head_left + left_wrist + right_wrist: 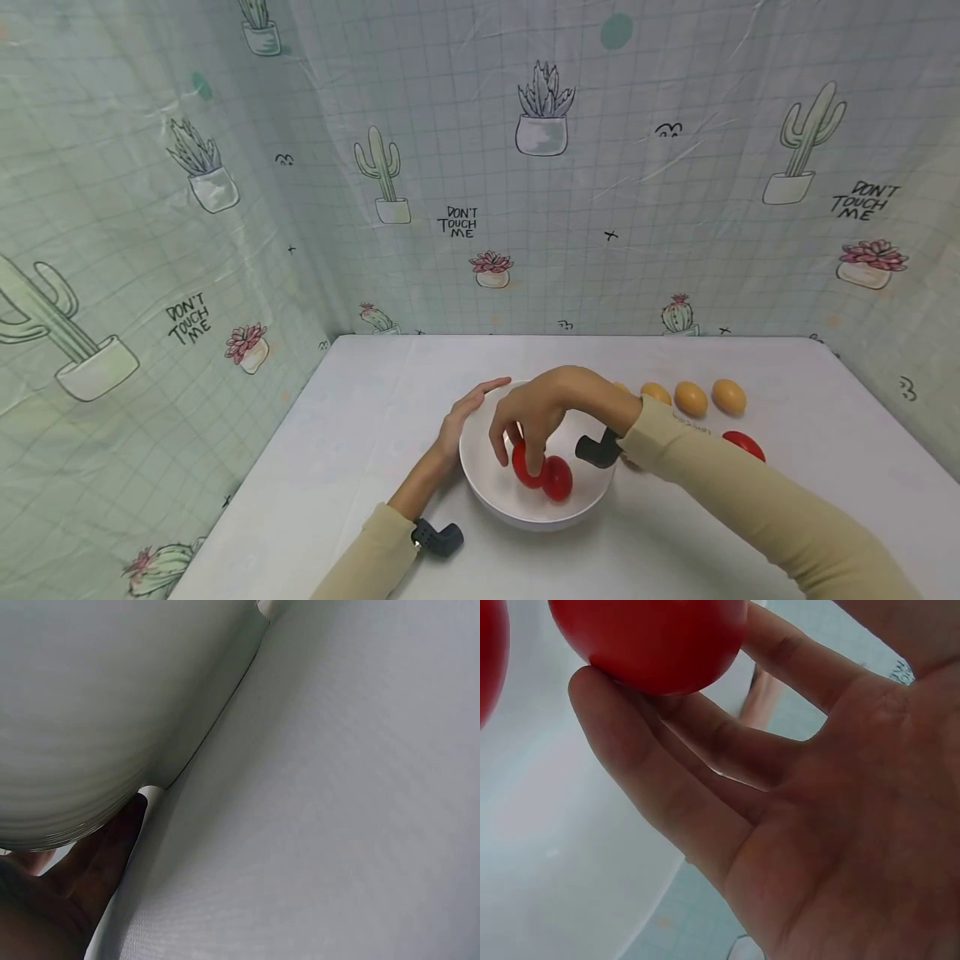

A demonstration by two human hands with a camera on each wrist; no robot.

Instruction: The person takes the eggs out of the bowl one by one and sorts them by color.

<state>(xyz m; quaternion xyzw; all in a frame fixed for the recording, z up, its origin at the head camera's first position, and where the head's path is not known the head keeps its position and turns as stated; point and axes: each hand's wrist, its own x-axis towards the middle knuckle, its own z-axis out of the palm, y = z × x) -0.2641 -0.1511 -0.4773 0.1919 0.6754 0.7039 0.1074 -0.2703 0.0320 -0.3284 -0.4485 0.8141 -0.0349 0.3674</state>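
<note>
A white bowl [487,492] stands near the middle of the table. My right hand [536,408] reaches down into it, pinching a glossy red egg-shaped thing [527,467] between its thumb and fingers. Close by in the bowl lies a second red egg-shaped thing [557,478]. Seen from the right wrist, the fingers [667,802] touch the underside of the smooth red thing [652,637]. My left hand [456,425] rests against the bowl's left side with its fingers stretched along the rim. The left wrist view shows that hand [90,877] beside the bowl's outer wall [67,735].
Several yellow-orange egg-shaped things [691,399] lie in a row at the back right. Another red one [744,445] lies in front of them, partly behind the right sleeve [720,475]. A cloth printed with cacti [540,250] hangs around the white table [360,400].
</note>
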